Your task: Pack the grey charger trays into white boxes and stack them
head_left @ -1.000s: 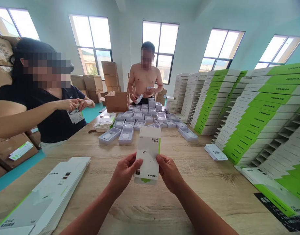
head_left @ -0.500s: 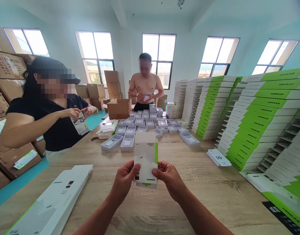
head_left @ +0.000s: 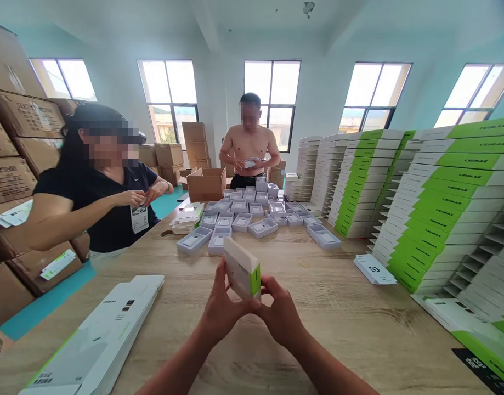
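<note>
A small white and green cardboard box [head_left: 240, 269] is held up over the middle of the table, tilted with its green side turned toward the right. My left hand [head_left: 222, 307] is closed round its left side and lower edge. At its lower right, my right hand [head_left: 279, 312] grips it too, with both thumbs meeting near the bottom. Beyond the box lie several pale grey trays [head_left: 194, 240] with white items in them. To the left of my hands rests a pile of flat white box sleeves [head_left: 99, 334].
Tall stacks of white and green boxes [head_left: 445, 203] line the table's right side, with a small pile of white cards [head_left: 375, 269] beside them. An open brown carton [head_left: 207, 184] stands at the back. Two co-workers [head_left: 252, 145] handle packaging, one across and one at left.
The box has opened out from flat-facing and turned so its green side shows. My thumbs have come together at its lower end. The view has shifted slightly left.
</note>
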Motion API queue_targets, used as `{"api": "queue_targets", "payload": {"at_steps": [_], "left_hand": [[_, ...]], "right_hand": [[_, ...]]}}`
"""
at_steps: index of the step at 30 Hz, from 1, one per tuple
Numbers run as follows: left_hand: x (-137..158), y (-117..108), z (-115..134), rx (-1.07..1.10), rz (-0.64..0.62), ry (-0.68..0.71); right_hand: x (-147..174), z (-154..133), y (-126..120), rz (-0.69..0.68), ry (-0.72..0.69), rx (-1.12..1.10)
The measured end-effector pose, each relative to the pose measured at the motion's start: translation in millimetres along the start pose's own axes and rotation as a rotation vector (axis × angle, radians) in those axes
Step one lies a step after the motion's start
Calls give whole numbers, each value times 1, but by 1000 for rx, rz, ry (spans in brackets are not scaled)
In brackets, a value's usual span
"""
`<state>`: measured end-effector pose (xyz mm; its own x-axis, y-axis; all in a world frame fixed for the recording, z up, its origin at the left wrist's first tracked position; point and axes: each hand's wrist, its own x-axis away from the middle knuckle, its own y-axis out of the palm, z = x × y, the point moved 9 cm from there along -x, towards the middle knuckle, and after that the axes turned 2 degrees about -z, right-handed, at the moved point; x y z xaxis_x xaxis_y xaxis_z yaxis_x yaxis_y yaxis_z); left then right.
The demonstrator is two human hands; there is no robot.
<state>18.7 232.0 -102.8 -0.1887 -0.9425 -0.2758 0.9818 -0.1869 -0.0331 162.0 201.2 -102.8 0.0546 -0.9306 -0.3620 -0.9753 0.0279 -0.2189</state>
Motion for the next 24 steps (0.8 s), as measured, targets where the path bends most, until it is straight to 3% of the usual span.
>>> {"api": "queue_targets", "payload": {"at_steps": [4,8,13,19,21,24], "left_hand": [[6,0,5,45,-13,15],[10,3,24,27,-130,131],[10,-1,25,122,-185,104],[10,6,16,350,-358,9],[8,11,10,486,-349,-78],[3,15,2,552,-235,-143]], "right_hand": [[5,-15,2,-37,-232,232],[7,-22,3,-101,-331,312],[7,-18,2,-163,-293,325],[8,-13,11,-285,-151,209],[6,-9,13,-224,-88,213],[5,-3,3,58,-38,320]]}}
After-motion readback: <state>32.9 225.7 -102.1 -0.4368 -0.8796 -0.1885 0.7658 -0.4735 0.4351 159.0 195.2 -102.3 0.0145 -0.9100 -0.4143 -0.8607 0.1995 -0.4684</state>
